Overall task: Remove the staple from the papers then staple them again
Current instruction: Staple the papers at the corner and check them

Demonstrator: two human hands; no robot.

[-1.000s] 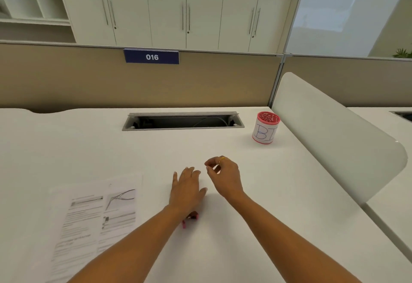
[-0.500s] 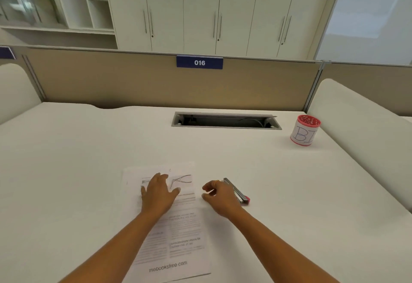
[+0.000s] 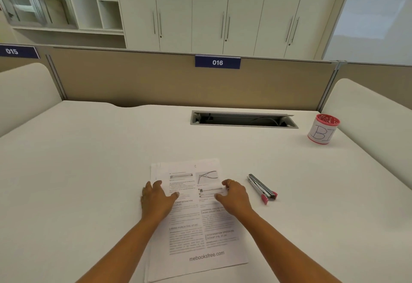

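Papers (image 3: 196, 233): stack on tabletop (image 3: 89, 171). Left hand (image 3: 157, 200) flat on left edge; right hand (image 3: 234, 195) arched at right edge, grasp unclear. Stapler (image 3: 262, 188) lies near, right.

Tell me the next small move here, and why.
Probably square the papers first: the left hand and right hand rest on them, and the sheets' top-left edges look offset. The stapler lies untouched to their right, ready afterwards.
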